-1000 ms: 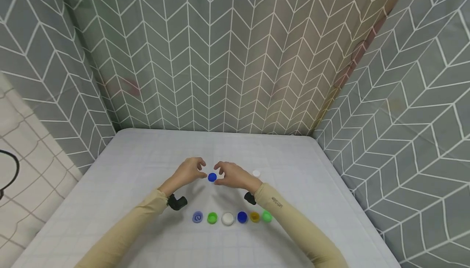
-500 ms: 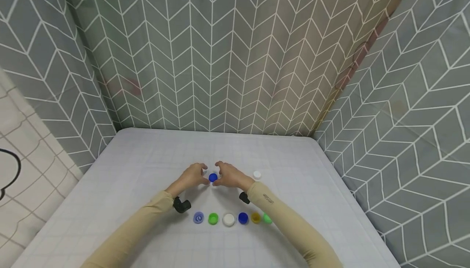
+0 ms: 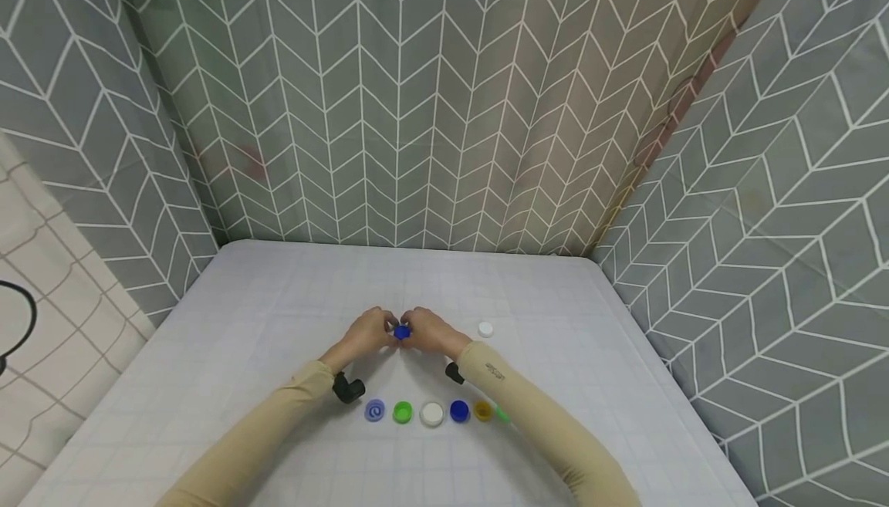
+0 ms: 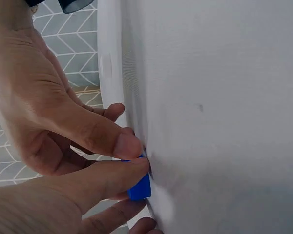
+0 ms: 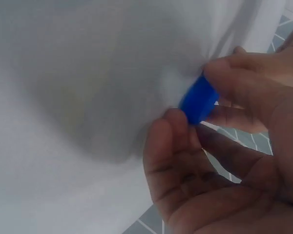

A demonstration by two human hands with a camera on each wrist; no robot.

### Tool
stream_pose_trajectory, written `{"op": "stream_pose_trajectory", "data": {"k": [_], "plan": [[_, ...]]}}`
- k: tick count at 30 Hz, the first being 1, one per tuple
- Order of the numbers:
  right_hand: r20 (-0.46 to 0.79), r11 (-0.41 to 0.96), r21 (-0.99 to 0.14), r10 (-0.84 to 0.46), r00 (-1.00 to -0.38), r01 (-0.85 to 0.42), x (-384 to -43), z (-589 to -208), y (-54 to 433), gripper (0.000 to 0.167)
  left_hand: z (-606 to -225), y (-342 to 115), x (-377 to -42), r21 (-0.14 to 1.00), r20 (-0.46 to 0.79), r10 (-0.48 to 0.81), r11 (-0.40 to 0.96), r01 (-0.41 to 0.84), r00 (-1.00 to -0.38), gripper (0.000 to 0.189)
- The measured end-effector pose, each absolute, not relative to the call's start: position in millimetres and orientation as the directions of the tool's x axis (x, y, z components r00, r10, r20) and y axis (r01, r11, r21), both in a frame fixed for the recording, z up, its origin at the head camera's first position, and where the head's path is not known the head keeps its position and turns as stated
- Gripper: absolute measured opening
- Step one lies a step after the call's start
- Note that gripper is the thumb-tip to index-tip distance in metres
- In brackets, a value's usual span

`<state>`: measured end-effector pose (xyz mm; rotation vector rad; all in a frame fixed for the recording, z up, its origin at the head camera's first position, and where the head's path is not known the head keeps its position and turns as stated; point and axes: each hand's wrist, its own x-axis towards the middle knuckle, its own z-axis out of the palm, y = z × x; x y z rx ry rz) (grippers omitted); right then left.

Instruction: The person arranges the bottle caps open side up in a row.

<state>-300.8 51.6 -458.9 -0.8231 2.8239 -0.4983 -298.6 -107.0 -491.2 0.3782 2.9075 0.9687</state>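
A small blue bottle cap [image 3: 401, 332] sits between my two hands over the middle of the table. My left hand [image 3: 366, 332] pinches it from the left, and my right hand [image 3: 429, 332] pinches it from the right. Seen from the left wrist, the blue cap [image 4: 140, 189] shows below the two thumbs, which lie side by side. The right wrist view has the cap [image 5: 200, 101] tilted, fingertips of both hands at its edges. Part of the cap is hidden behind the fingers.
Nearer me runs a row of caps: pale blue [image 3: 374, 410], green [image 3: 402, 413], white [image 3: 431, 414], dark blue [image 3: 459, 411], yellow [image 3: 482, 410], and light green [image 3: 501, 415], partly behind the right sleeve. Another white cap [image 3: 485, 329] lies right of my hands. Patterned curtains [image 3: 417, 106] surround the table.
Both hands have come together and their fingers have closed on the blue cap, which stood between them before. The cap now looks tilted. The right forearm covers more of the light green cap.
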Motion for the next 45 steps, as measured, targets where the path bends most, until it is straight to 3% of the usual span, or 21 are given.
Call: {"op": "stream_pose_trajectory", "data": {"k": [6, 27, 38, 45], "plan": [[-0.073, 0.798, -0.406, -0.514, -0.855, -0.445, -304, -463, 54, 0.026, -493, -104, -299, 0.611, 0.030, 0.250, 0.762, 0.216, -0.968, 0.032], [-0.082, 0.764, -0.511, -0.500, -0.862, -0.394, -301, -453, 73, 0.032, -480, -95, -293, 0.662, 0.008, 0.255, 0.723, 0.196, -0.967, 0.030], [-0.046, 0.714, -0.569, -0.524, -0.851, -0.409, -291, -439, 95, 0.030, -466, -86, -289, 0.671, 0.091, 0.357, 0.667, 0.322, -0.930, 0.027], [-0.026, 0.673, -0.605, -0.551, -0.834, -0.425, -283, -434, 111, 0.029, -458, -77, -279, 0.724, 0.062, 0.394, 0.615, 0.314, -0.917, 0.027]]}}
